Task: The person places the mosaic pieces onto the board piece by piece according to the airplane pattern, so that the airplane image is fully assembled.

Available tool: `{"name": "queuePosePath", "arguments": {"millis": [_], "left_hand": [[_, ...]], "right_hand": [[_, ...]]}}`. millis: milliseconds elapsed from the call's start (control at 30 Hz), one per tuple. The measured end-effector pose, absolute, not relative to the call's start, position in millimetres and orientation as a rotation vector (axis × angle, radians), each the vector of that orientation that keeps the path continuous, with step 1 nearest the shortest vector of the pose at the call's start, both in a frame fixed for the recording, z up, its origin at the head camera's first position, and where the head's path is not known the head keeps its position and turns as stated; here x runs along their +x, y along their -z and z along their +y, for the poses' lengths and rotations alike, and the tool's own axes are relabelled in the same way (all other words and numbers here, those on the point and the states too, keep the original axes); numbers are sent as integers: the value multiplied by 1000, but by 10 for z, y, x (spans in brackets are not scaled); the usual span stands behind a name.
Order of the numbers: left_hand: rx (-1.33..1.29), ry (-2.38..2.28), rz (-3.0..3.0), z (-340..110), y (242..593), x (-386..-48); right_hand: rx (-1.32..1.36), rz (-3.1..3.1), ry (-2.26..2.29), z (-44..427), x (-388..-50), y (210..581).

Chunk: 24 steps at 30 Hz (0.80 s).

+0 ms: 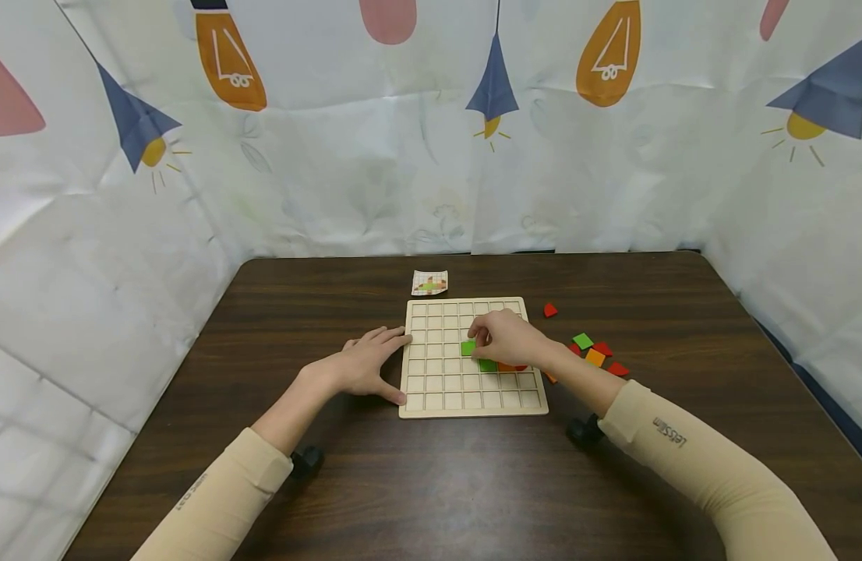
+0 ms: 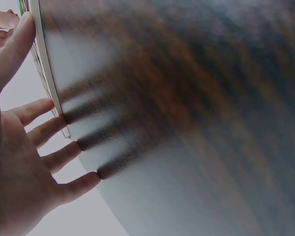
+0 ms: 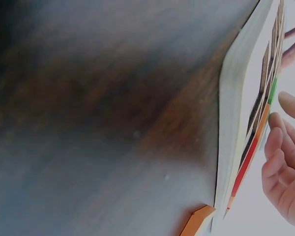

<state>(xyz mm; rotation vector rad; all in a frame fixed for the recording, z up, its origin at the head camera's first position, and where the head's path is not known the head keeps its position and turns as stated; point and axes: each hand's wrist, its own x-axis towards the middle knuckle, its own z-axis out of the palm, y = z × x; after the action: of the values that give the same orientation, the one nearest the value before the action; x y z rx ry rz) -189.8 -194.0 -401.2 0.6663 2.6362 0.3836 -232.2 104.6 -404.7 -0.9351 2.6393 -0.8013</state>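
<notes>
A wooden grid board (image 1: 431,401) lies flat on the table. My left hand (image 1: 364,365) is spread beside it, with thumb and fingertips touching its left edge. Over the middle of the board, my right hand (image 1: 508,336) has its thumb and bent fingers at a green square tile (image 1: 468,348), seemingly pinching it; the fingers partly cover the contact. Below that tile a row runs rightward: another green tile (image 1: 487,365), an orange tile (image 1: 506,368) and a red tile (image 1: 521,368), partly hidden by the right hand and wrist.
Behind the board lies a small pattern card (image 1: 429,283). Loose tiles are scattered on the right: a red one (image 1: 549,310), a green one (image 1: 582,341), an orange one (image 1: 595,358) and several others. A printed curtain (image 1: 389,179) hangs behind the table.
</notes>
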Motion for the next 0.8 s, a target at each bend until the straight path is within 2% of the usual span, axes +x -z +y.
{"name": "queuePosePath", "arguments": {"millis": [233, 800], "left_hand": [[669, -384, 2625, -1952, 4015, -1899], [670, -391, 2629, -1955, 4034, -1909]], "right_hand": [[-901, 2632, 901, 1211, -2341, 4014], [-686, 2754, 917, 2070, -2447, 3947]]}}
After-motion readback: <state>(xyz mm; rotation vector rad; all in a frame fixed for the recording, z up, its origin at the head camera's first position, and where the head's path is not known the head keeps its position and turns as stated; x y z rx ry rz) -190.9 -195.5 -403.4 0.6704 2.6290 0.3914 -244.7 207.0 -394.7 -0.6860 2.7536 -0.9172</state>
